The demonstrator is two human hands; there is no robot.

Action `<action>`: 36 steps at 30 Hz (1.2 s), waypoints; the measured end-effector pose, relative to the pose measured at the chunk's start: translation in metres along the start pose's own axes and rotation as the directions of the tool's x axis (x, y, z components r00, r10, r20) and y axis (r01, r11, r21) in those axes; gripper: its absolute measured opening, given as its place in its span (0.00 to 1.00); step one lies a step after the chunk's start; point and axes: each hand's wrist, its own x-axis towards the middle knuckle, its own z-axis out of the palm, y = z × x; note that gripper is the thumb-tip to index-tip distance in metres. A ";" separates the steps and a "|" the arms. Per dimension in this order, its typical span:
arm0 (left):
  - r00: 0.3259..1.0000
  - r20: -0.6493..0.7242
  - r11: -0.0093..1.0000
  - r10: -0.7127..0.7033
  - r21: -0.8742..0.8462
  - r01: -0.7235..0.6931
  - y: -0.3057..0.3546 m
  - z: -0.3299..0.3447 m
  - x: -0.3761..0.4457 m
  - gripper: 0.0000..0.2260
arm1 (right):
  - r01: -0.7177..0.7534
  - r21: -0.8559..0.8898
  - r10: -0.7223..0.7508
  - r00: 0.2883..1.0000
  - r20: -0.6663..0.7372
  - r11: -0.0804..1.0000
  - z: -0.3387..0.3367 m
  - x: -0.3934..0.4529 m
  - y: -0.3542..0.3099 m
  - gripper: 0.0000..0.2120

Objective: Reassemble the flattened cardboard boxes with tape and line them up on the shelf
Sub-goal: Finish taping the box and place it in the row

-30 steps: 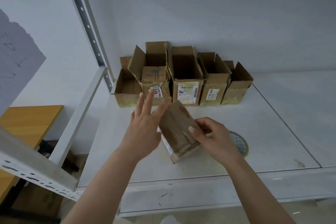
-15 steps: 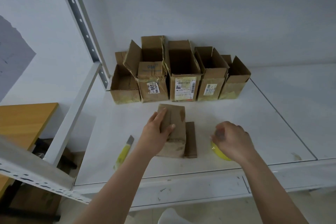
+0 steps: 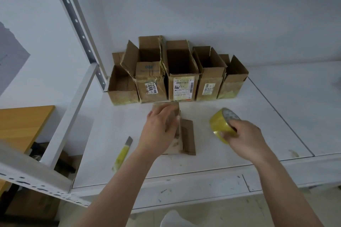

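The left hand (image 3: 158, 131) presses the brown cardboard box (image 3: 181, 134) flat-fingered onto the white shelf (image 3: 258, 116); the right hand (image 3: 245, 138) grasps a yellow tape roll (image 3: 219, 125). A yellow utility knife (image 3: 122, 152) lies left, five open boxes (image 3: 181, 86) behind.

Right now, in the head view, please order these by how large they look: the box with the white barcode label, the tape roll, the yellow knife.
1. box with the white barcode label, clearly largest, though farthest away.
2 and 3. tape roll and yellow knife: the roll is bulkier, the knife longer, so I do not rank them.
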 end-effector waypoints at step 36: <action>0.960 0.157 0.955 -0.232 -0.148 0.255 0.030 -0.023 -0.014 0.14 | 0.260 0.279 -0.320 0.926 0.198 0.924 -0.022 -0.012 -0.055 0.10</action>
